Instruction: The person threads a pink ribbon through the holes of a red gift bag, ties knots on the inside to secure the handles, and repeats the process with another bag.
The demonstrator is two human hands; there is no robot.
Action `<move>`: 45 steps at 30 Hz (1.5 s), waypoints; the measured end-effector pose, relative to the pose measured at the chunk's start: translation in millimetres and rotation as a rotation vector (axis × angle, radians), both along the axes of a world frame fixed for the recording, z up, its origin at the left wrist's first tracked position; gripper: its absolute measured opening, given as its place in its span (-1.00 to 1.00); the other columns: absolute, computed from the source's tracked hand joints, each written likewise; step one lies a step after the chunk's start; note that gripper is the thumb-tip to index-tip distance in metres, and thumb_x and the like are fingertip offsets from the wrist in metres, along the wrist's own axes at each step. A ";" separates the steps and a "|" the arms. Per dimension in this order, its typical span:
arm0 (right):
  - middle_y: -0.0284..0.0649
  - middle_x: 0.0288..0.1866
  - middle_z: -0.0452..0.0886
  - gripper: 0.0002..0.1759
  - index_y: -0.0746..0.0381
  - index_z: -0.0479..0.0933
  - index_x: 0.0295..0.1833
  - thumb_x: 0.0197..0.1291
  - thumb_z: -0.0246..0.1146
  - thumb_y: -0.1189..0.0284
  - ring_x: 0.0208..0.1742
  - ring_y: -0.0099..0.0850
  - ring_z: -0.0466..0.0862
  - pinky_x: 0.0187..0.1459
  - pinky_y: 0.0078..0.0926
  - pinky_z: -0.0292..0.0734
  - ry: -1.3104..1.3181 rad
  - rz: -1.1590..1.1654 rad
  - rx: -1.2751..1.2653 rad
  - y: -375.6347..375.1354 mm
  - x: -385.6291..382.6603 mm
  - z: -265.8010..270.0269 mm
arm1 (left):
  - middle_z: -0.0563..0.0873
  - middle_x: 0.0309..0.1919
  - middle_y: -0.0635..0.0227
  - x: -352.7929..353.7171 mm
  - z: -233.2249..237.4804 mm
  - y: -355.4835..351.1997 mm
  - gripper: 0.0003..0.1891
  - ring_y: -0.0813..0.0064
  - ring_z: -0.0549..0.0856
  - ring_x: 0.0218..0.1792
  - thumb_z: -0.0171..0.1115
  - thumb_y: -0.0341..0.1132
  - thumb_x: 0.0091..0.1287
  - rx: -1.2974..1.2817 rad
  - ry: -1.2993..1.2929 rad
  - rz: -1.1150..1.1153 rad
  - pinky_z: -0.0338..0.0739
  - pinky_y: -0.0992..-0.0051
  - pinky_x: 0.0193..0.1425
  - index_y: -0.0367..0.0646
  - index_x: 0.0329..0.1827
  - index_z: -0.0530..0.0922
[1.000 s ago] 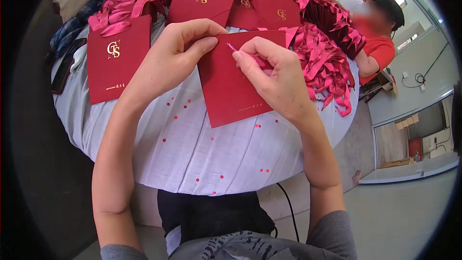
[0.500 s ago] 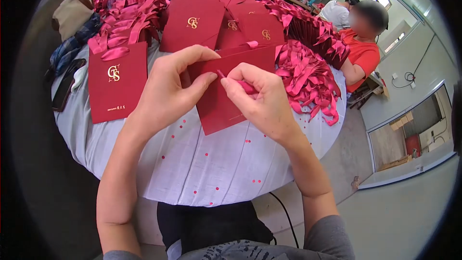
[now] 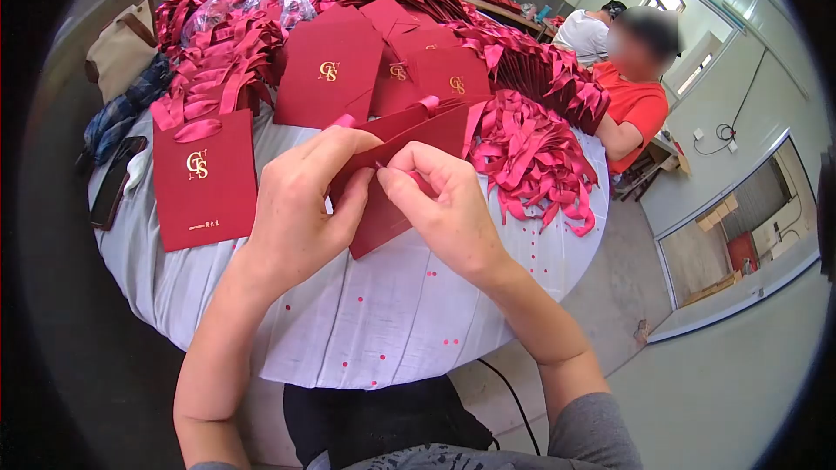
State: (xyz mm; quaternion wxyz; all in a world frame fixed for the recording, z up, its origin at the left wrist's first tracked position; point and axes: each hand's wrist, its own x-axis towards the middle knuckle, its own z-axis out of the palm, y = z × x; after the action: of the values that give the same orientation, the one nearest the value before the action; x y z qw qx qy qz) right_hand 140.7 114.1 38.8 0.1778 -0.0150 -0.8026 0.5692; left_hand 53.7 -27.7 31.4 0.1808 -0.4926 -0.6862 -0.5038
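r fingers (image 3: 416, 157) nr top of red bag (image 3: 378, 224)

A deep-red paper bag (image 3: 379, 213) stood at a slant above a white-covered table (image 3: 305, 331), its mouth parted to show a second panel behind the first and its lower corner angled toward the wearer. The left hand (image 3: 305, 200) gripped its upper edge; the right hand (image 3: 453, 209) pinched the end of a glossy pink ribbon close against the near panel. More pink ribbon (image 3: 428, 104) showed above the far rim.
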 end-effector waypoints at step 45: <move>-0.28 -0.63 0.38 -0.85 0.35 0.41 -0.37 0.23 0.19 0.54 -0.53 -0.69 0.34 -0.52 -0.55 0.31 0.236 -0.123 0.070 -5.0 -13.6 -13.7 | 0.65 -0.37 0.13 5.0 -2.4 6.6 -0.76 0.20 0.64 -0.46 0.19 -0.62 0.09 0.005 0.102 0.063 0.49 0.36 -0.37 -0.26 -0.15 0.54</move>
State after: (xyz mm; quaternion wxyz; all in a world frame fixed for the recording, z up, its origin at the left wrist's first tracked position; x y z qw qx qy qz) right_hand 127.1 109.1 25.2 0.3060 0.0088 -0.7930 0.5267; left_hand 58.7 -21.2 28.9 0.2326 -0.4955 -0.6900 -0.4735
